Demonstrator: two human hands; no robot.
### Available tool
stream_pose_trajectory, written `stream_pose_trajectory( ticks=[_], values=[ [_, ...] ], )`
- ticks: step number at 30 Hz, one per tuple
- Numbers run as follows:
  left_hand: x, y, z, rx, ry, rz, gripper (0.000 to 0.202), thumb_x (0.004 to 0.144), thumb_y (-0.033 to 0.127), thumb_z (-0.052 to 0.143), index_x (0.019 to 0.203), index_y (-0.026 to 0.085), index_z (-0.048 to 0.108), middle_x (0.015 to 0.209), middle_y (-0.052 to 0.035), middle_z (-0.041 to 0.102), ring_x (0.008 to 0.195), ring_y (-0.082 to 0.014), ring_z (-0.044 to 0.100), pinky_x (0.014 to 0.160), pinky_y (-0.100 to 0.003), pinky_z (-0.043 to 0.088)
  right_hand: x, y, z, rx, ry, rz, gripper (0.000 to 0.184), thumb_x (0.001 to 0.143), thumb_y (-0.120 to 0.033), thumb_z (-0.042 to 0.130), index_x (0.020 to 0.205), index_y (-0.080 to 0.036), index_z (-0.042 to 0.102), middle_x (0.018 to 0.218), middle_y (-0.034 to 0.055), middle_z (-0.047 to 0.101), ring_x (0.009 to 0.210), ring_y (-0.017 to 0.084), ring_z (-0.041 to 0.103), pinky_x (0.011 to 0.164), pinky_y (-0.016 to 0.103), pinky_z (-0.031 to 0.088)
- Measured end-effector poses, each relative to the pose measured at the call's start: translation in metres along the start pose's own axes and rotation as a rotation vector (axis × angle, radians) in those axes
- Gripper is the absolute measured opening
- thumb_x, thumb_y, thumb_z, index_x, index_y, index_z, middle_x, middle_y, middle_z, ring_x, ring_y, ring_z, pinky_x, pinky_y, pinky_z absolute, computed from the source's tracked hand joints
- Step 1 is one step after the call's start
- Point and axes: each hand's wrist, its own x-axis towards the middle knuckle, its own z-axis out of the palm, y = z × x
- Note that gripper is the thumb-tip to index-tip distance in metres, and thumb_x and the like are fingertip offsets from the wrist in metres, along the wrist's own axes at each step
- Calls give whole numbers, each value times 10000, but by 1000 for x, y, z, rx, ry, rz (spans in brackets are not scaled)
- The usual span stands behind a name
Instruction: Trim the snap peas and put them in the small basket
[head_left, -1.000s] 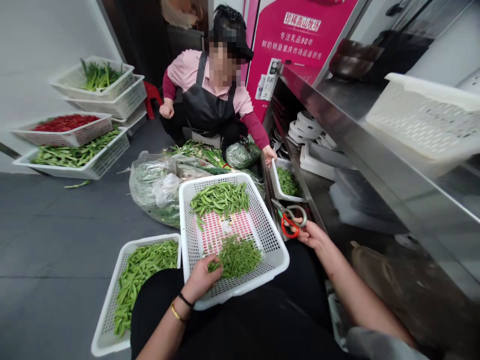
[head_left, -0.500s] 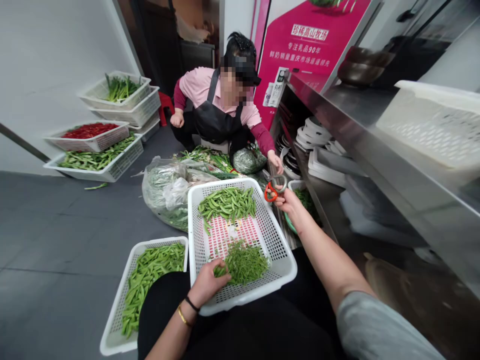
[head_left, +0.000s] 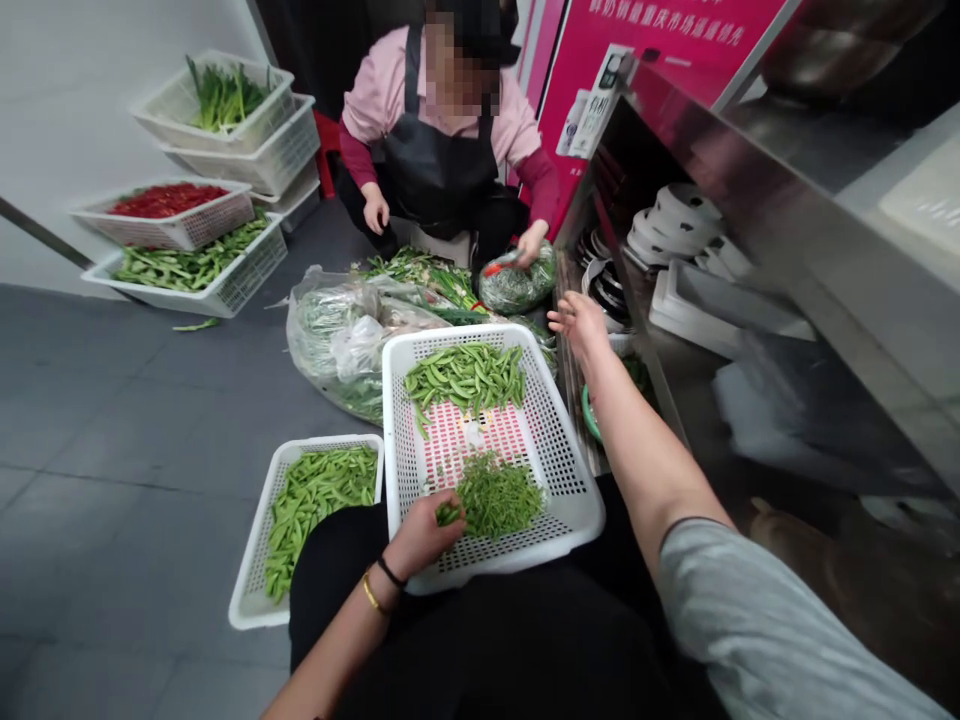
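Left hand [head_left: 424, 535] closed on green pods [head_left: 448, 514], just left of green heap [head_left: 499, 497] in white basket [head_left: 581, 510]; right hand [head_left: 581, 325] open, empty, fingers spread, beyond basket's far right corner.

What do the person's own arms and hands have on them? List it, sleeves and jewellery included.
The left hand has a thin black cord and a gold-coloured bangle at the wrist. The right arm comes from a short grey T-shirt sleeve; the right hand wears nothing.

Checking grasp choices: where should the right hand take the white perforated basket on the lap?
By its right rim, from the right, fingers under the lip: the right hand is on that side, and that rim stands clear of the beans.
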Motion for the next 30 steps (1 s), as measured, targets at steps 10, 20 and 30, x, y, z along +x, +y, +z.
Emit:
stream_pose_trajectory(
  ticks=[10, 20, 30],
  values=[
    [0, -6, 1, -172, -32, -39, 126, 686, 260, 577, 709, 175, 488, 606, 34, 534, 454, -112, 524, 459, -238, 409, -30, 67, 63, -1173, -178, -389, 431, 864, -330, 474, 1231, -110, 521, 1209, 174, 550, 1119, 263, 520, 965, 381, 395],
    [0, -8, 4, -179, -30, -50, 117, 670, 246, 575, 712, 174, 493, 584, 39, 526, 433, -112, 513, 434, -231, 391, -86, 146, 90, -1160, -50, -403, 518, 849, -385, 500, 1298, -130, 459, 1289, 154, 479, 1223, 285, 373, 997, 422, 344],
    [3, -6, 4, -161, -15, -82, 109, 667, 243, 578, 709, 176, 503, 556, 47, 533, 417, -109, 512, 452, -234, 383, -129, 188, 112, -1208, -651, -801, 310, 882, -141, 437, 1154, -170, 583, 1287, 118, 501, 1265, 241, 332, 1007, 413, 342]
  ],
)
